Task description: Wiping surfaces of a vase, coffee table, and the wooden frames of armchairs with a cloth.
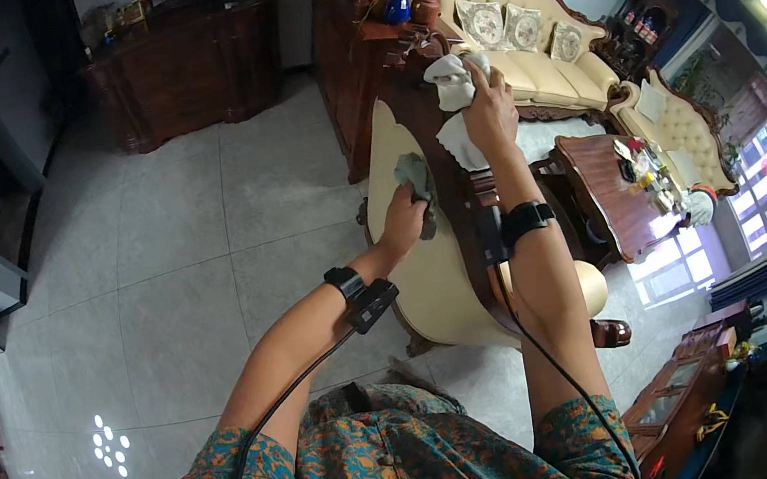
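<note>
My left hand is closed on a grey-green cloth, which lies against the cream back of a sofa. Farther forward and to the right, my right hand grips a bunched white cloth above the sofa's dark wooden top rail. Part of each cloth is hidden by the fingers. Below the right hand a white piece of fabric hangs by the seat side; whether it joins the held cloth I cannot tell. Both wrists wear black bands with small boxes and cables.
A carved wooden cabinet with pots and a plant stands just beyond the sofa. To the right are a low wooden table with objects on it, a long cream sofa and an armchair. Grey tiled floor spreads out left.
</note>
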`<state>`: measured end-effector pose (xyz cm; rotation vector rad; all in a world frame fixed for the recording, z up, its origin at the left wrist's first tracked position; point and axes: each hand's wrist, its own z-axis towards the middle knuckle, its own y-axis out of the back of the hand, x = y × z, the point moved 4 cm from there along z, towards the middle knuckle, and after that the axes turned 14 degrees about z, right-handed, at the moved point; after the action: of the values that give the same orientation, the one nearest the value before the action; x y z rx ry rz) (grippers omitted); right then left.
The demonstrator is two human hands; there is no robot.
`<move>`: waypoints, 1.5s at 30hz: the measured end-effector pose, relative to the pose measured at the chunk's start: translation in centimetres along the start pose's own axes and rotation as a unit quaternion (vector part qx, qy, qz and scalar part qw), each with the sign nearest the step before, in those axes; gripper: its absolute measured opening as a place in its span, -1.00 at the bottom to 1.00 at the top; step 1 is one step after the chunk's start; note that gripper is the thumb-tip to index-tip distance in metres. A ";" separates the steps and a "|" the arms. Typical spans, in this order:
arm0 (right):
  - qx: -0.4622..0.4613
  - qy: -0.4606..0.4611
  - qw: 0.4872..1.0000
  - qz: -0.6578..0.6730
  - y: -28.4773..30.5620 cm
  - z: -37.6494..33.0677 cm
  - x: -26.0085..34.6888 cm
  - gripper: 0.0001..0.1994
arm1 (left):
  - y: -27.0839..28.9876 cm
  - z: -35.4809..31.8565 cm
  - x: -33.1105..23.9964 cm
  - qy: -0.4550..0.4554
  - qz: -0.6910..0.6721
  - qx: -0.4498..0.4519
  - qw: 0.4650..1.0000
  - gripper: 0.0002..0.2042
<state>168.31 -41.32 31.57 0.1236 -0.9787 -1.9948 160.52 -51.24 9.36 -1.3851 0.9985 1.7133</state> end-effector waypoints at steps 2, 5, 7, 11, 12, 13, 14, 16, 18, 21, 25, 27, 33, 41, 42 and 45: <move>0.005 0.021 0.998 0.062 -0.1 1.0 -0.7 -0.30 | -0.4 1.8 -1.6 -0.050 0.046 -0.013 0.998 -0.66; 0.030 -0.010 0.988 0.151 -0.2 1.1 -1.9 -0.28 | -1.3 3.3 -6.2 -0.189 0.047 -0.016 0.981 -0.58; 0.024 -0.010 0.987 0.161 0.0 1.5 -3.2 -0.31 | -1.6 4.2 -10.2 -0.262 0.038 -0.111 0.958 -0.66; -0.013 -0.003 0.983 0.183 -0.3 2.8 -4.1 -0.49 | -2.2 8.2 -10.1 -0.302 -0.007 -0.136 0.943 -0.62; -0.008 -0.028 0.982 0.186 0.0 3.1 -3.8 -0.52 | -2.4 9.4 -8.5 -0.262 -0.023 -0.144 0.954 -0.60; -0.003 -0.055 0.981 0.188 0.0 3.4 -4.1 -0.55 | -2.8 10.7 -6.9 -0.221 -0.039 -0.150 0.963 -0.58; -0.002 -0.069 0.980 0.189 0.0 3.7 -5.1 -0.59 | -3.1 12.3 -5.3 -0.193 -0.043 -0.146 0.969 -0.58; -0.011 -0.042 0.971 0.233 -1.3 5.4 -6.7 -0.60 | -1.7 17.1 -0.8 -0.152 -0.020 -0.091 0.984 -0.57; -0.005 -0.003 0.956 0.295 -2.9 6.7 -5.6 -0.61 | 2.1 21.7 3.4 -0.108 0.014 -0.056 0.992 -0.56; -0.007 -0.092 0.934 0.346 -3.1 6.5 -6.5 -0.66 | 2.6 24.2 3.8 -0.069 0.061 -0.054 0.994 -0.55; 0.017 -0.135 0.912 0.388 -3.5 7.1 -6.1 -0.68 | 1.6 21.4 1.5 -0.128 -0.047 -0.133 0.982 -0.63; 0.027 -0.161 0.907 0.387 -2.8 7.1 -6.5 -0.66 | 0.0 17.5 -0.4 -0.162 0.144 -0.123 0.968 -0.55; 0.127 -0.238 0.859 0.435 -5.5 9.3 -11.2 -0.56 | 0.1 16.7 -3.1 -0.265 0.093 -0.090 0.955 -0.45; 0.132 -0.305 0.927 0.176 -2.6 8.8 -8.2 -0.55 | 2.7 28.5 3.0 -0.168 0.066 -0.050 0.982 -0.65; 0.135 -0.296 0.936 0.133 -2.8 9.4 -6.6 -0.59 | 3.8 29.5 3.7 -0.139 -0.002 -0.051 0.989 -0.63; 0.022 -0.253 0.965 0.069 -1.8 7.9 -3.7 -0.62 | 3.3 27.1 1.7 -0.199 0.084 -0.088 0.972 -0.58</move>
<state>165.92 -33.29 34.76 -0.4400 -1.3109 -1.9114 145.45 -28.54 11.61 -1.0208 0.7666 2.1429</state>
